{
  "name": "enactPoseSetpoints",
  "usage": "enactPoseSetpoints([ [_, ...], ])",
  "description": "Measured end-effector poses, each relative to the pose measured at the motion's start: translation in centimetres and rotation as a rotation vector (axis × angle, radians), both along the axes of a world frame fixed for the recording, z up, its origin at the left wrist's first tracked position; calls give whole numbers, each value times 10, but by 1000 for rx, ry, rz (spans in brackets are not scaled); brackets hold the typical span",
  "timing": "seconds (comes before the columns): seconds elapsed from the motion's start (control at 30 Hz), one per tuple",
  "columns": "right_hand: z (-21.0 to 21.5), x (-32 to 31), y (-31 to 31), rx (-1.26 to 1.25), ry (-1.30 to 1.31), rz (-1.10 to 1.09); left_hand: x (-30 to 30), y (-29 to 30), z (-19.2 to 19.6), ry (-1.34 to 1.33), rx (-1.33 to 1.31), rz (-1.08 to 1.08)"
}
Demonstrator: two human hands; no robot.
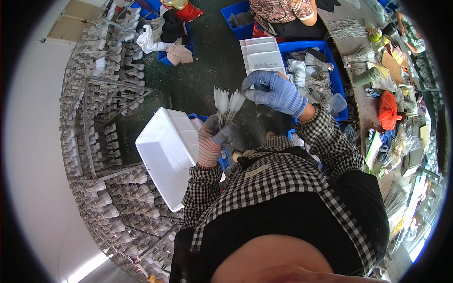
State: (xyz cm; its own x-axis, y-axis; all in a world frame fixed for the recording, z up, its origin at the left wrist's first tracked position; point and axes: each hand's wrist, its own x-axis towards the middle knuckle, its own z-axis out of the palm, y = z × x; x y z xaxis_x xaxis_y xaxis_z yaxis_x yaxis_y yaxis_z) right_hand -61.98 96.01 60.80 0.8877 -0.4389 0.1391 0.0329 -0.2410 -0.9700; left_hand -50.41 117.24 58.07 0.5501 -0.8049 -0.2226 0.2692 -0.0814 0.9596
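Observation:
My left hand (216, 137), in a grey glove with an orange striped cuff, is closed around a bundle of thin wire brushes (228, 101). Their white bristle ends point up and fan into two clumps, with the wire stems running down into my fist. My right hand (278, 94), in a blue striped glove, is at the right of the bristles. Its fingers are curled together in a pinch, the tips close by the right clump. Whether they touch a brush or hold something small, I cannot make out.
A white plastic tub (165, 146) stands tilted beside my left forearm. Racks of white-bristled brushes (108, 155) line the left. Ahead are a white tray (262, 54) and a blue crate (340, 80) of brush bundles. A person (283, 12) sits beyond; a cluttered table (351, 52) runs along the right.

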Motion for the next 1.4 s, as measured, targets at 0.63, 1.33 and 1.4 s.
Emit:
enactPoseSetpoints([
  [0.63, 18, 0, -69, 675, -676, -379, 8, 21, -3, 116, 152, -3],
  [1.33, -21, 7, 10, 92, -126, -32, 2, 20, -1, 86, 124, 36],
  [1.4, -16, 8, 7, 107, -137, -100, 5, 20, -5, 35, 136, 58],
])
